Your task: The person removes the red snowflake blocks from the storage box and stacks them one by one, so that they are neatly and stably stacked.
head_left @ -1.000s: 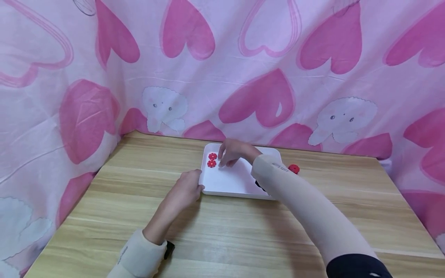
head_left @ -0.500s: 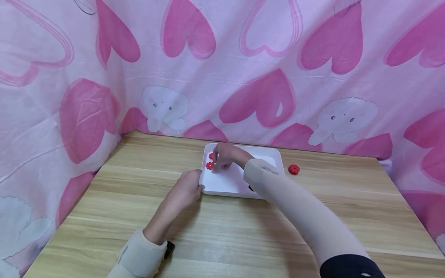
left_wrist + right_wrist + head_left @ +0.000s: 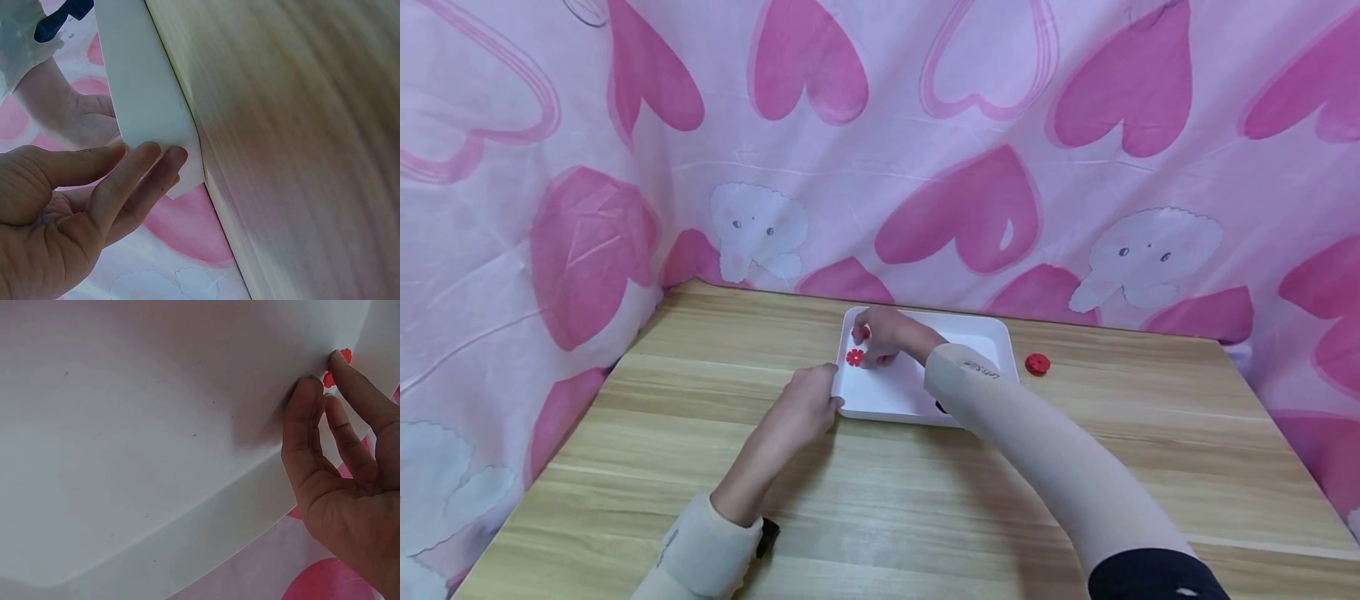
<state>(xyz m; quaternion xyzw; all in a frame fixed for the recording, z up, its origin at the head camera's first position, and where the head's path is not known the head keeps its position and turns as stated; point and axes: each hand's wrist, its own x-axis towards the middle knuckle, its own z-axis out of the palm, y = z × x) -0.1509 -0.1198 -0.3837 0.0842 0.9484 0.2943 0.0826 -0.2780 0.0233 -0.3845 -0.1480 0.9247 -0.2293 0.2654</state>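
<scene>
Fingertips of my right hand (image 3: pixel 883 335) rested on a red flower-shaped piece (image 3: pixel 858 333) at the far left corner of the white tray (image 3: pixel 977 333), fingers bent down over it; whether they pinched it or only touched it I could not tell. In the right wrist view those fingertips (image 3: pixel 312 394) pressed against the tray's white floor with bits of red showing just past them. A second red flower piece (image 3: pixel 854 357) lay on the tray just in front of the first, beside my knuckles and apart from the fingers.

My left hand (image 3: pixel 801 408) held the tray's near left corner. In the left wrist view its fingers (image 3: pixel 134 172) lay fairly straight under the white rim, with the thumb above.

Tray and hands sat toward the back of the wooden desk (image 3: pixel 880 500). A red round piece (image 3: pixel 1037 363) lay on the desk just to the right of the tray, not touching it. Behind the desk and along its left side hung a pink cloth (image 3: pixel 880 150) printed with hearts and small white animals.
</scene>
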